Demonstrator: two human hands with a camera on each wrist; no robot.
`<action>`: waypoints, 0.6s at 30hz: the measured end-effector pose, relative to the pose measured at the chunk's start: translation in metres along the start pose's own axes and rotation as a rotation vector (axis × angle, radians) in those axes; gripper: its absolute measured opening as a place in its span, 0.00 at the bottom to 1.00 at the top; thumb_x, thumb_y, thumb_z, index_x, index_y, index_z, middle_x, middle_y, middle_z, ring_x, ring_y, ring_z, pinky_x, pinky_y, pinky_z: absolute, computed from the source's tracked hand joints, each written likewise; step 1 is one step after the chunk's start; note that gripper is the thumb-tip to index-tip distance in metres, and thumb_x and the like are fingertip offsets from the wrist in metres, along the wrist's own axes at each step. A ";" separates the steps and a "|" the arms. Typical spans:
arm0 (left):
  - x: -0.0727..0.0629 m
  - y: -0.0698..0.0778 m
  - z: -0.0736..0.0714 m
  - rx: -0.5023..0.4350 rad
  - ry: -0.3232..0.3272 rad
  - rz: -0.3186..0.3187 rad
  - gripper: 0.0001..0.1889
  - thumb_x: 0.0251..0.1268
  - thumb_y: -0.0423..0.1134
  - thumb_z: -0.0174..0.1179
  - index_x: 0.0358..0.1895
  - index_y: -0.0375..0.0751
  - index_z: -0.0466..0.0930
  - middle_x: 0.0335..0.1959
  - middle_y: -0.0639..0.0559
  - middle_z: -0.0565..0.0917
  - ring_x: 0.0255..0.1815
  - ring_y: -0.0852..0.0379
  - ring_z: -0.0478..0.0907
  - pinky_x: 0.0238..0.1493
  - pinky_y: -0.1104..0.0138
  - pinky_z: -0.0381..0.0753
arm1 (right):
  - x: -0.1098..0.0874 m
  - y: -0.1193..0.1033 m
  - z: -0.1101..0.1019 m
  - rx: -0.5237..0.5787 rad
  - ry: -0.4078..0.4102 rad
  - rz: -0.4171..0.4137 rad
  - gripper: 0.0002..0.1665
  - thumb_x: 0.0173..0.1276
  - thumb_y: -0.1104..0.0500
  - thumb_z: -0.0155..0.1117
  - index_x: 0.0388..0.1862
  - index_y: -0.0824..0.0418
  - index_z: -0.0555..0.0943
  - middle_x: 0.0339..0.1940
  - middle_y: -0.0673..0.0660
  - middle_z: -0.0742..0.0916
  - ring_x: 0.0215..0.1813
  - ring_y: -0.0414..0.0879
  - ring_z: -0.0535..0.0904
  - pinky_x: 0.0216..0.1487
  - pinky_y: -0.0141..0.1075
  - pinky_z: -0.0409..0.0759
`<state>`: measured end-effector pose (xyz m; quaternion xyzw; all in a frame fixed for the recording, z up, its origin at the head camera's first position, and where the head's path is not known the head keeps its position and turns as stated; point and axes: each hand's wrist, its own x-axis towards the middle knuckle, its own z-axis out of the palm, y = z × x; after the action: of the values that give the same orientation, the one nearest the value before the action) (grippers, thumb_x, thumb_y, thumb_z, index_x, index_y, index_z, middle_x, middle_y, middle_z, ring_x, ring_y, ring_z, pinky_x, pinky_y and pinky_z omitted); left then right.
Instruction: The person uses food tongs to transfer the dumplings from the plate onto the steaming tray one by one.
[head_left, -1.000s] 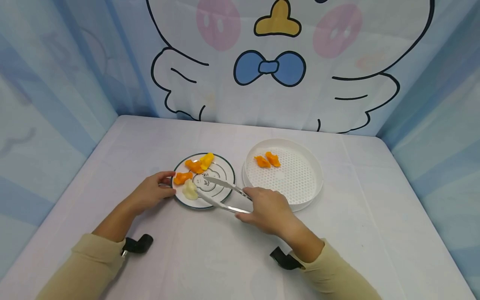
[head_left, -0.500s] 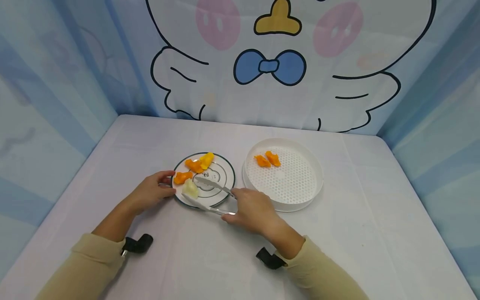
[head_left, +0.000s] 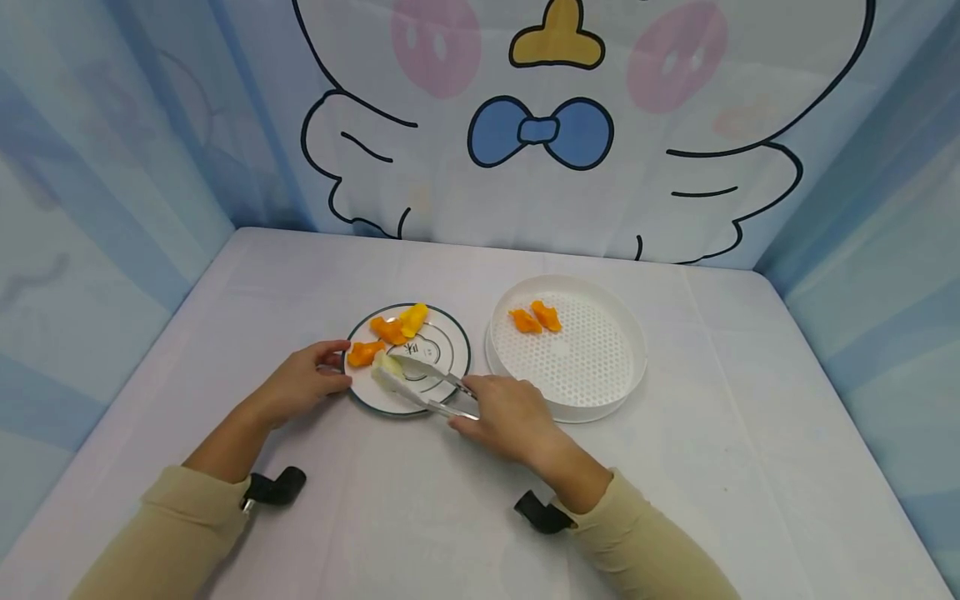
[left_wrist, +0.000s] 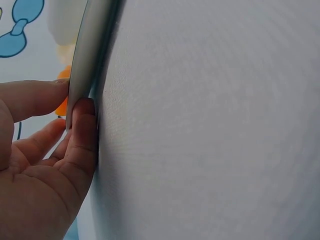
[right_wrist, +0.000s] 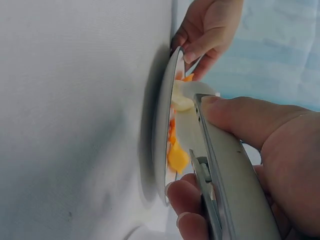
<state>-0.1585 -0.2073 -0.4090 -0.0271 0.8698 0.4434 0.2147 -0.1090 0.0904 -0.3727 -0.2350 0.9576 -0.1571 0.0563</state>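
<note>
My left hand (head_left: 300, 383) pinches the left rim of a white plate (head_left: 450, 337) with a dark green edge. In the left wrist view the thumb lies on top and fingers (left_wrist: 82, 135) are beneath. My right hand (head_left: 513, 417) grips metal tongs (head_left: 431, 405), whose tips are around a pale yellow lumpy piece (head_left: 386, 363) on the plate. Two orange pieces (head_left: 365, 353) and a bright yellow piece (head_left: 414, 319) also lie there. The right wrist view shows the tongs (right_wrist: 235, 170) side-on, their tips at the pale piece (right_wrist: 181, 100).
A round white tray (head_left: 600, 367) with a perforated floor and raised wall stands right of the plate. It holds two orange pieces (head_left: 536, 317). A white cloth (head_left: 390, 517) covers the table, and printed curtains (head_left: 540, 200) enclose the back and sides.
My right hand has moved left with the tongs. The tongs' tips have closed in around the pale yellow piece, which has shifted slightly up and right. My left hand stays on the plate.
</note>
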 end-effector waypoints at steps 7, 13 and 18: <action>0.001 0.000 0.001 0.006 0.010 -0.006 0.35 0.70 0.37 0.60 0.77 0.35 0.57 0.64 0.34 0.68 0.58 0.40 0.72 0.61 0.51 0.74 | -0.007 0.004 -0.010 0.054 0.033 0.032 0.27 0.64 0.45 0.72 0.55 0.61 0.82 0.26 0.49 0.80 0.27 0.45 0.71 0.26 0.38 0.67; 0.001 0.001 0.002 0.006 0.015 -0.013 0.35 0.70 0.36 0.60 0.77 0.36 0.56 0.64 0.33 0.68 0.58 0.40 0.72 0.61 0.51 0.74 | -0.016 0.015 -0.033 0.084 0.081 0.076 0.28 0.64 0.46 0.71 0.58 0.60 0.82 0.23 0.47 0.77 0.25 0.43 0.70 0.25 0.36 0.67; 0.001 0.001 0.002 -0.003 0.021 -0.029 0.36 0.70 0.36 0.60 0.78 0.38 0.55 0.64 0.34 0.68 0.58 0.40 0.71 0.61 0.51 0.74 | -0.025 0.037 -0.053 0.034 0.166 0.094 0.32 0.64 0.47 0.72 0.61 0.64 0.80 0.32 0.53 0.86 0.29 0.45 0.75 0.31 0.40 0.72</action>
<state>-0.1587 -0.2047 -0.4096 -0.0448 0.8707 0.4415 0.2120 -0.1126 0.1480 -0.3339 -0.1748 0.9661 -0.1894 -0.0121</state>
